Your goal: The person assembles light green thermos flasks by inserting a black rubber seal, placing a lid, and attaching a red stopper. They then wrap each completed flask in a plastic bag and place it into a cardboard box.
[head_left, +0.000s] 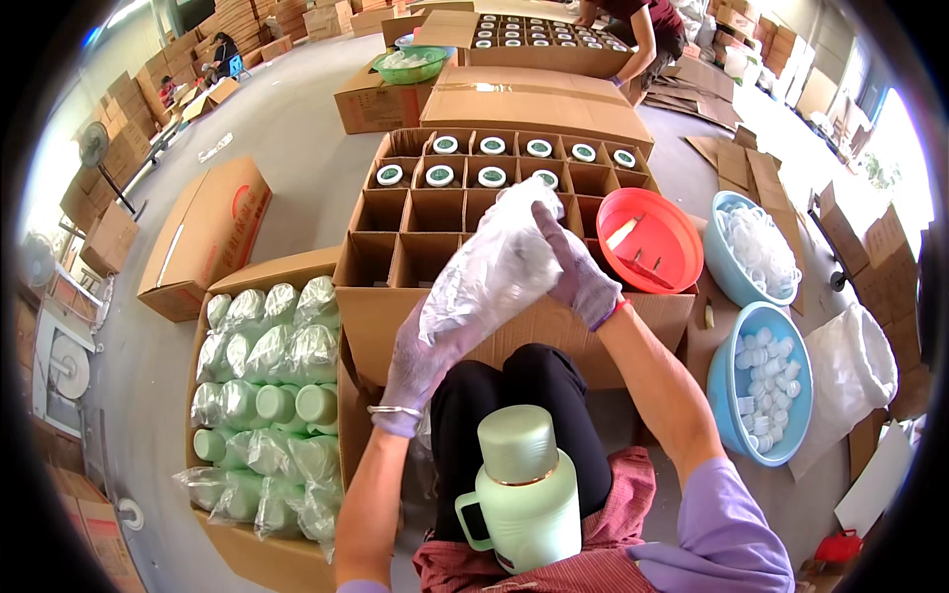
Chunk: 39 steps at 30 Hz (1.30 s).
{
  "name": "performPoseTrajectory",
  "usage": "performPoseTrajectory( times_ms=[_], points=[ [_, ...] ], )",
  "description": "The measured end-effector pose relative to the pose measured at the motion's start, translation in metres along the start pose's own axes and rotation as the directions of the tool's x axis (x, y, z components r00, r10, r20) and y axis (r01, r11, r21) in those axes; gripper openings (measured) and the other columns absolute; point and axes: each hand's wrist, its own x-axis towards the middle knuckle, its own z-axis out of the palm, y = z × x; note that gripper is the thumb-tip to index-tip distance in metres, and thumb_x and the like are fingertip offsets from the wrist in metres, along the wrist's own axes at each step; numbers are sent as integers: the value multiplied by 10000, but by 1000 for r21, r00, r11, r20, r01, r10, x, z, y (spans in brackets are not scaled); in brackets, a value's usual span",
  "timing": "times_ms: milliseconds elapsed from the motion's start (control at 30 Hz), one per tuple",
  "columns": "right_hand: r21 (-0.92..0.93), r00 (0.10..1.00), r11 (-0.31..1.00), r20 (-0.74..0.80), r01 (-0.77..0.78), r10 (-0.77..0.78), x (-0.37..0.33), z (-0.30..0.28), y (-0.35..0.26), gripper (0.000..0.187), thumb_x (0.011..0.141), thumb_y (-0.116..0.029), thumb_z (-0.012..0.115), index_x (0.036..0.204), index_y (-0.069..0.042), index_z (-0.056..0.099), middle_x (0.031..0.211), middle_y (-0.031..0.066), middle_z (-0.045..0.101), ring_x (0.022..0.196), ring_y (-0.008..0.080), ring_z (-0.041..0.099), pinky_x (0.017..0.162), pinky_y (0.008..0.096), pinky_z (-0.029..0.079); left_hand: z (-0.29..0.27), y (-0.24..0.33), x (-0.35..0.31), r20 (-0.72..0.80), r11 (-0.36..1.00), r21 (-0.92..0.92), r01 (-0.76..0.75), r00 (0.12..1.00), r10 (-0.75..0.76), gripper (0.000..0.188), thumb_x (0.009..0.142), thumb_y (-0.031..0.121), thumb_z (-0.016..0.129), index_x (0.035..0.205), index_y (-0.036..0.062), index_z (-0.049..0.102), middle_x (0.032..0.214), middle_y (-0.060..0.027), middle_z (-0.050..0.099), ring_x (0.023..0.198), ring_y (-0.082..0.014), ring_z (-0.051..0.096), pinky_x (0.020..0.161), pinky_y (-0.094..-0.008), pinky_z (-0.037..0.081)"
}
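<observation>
My gloved left hand (423, 361) is closed on the lower end of a crumpled clear plastic bag (494, 262). At the bag's upper right, the thumb and fingers of my gloved right hand (578, 267) grip it. I cannot tell whether anything is inside the bag. A pale green vacuum jug (529, 494) with a side handle and its cup lid on stands in my lap. Beyond the bag is a divided cardboard carton (514, 341); several white-and-green round tops show in its far compartments.
An open box (267, 563) at my left holds several pale green jugs in plastic. A red basin (647, 222) with tools sits on the carton's right side. Two blue basins (717, 395) of small white parts and a white sack (850, 366) stand right. Another person (643, 40) bends over a far carton.
</observation>
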Motion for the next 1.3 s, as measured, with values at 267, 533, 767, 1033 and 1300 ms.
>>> performPoseTrajectory(
  times_ms=[267,533,767,1033,1300],
  points=[
    [-525,922,786,-7,327,-388,-45,-23,66,856,786,-180,847,1456,52,368,1288,170,590,1225,181,511,1045,372,430,16,-97,-21,-256,814,550,-185,891,375,289,893,122,597,1138,-25,639,1069,-71,702,973,-190,663,876,-328,512],
    [-61,662,949,-703,309,-261,-98,-79,77,118,940,-119,583,981,-34,653,762,52,637,671,156,621,689,281,549,-60,-127,-87,-318,599,781,-178,712,626,395,904,178,612,1237,-26,560,1140,-161,649,1061,-317,622,899,-447,499],
    [-904,813,97,322,417,-486,-113,12,52,1032,713,-467,835,1494,-27,325,1493,197,368,1408,361,320,1157,482,264,-8,-45,-86,-157,455,890,-21,924,350,330,865,119,633,1182,29,624,1092,-179,651,1030,-364,589,877,-441,461],
    [-956,764,284,-124,80,-633,-89,-56,88,620,775,-188,723,1335,-29,512,1300,183,558,1204,368,518,1017,478,414,-3,-29,-86,-253,995,44,84,965,-70,413,968,377,606,1077,-13,686,944,-123,711,870,-204,657,794,-376,531],
    [-887,637,-112,404,447,-657,-247,0,111,465,816,-192,658,1235,-4,582,1246,197,562,1154,359,556,1036,565,403,17,-30,-180,191,784,572,-241,969,159,586,992,434,510,1327,-45,561,1155,-177,693,1043,-292,689,903,-368,532]
  ],
)
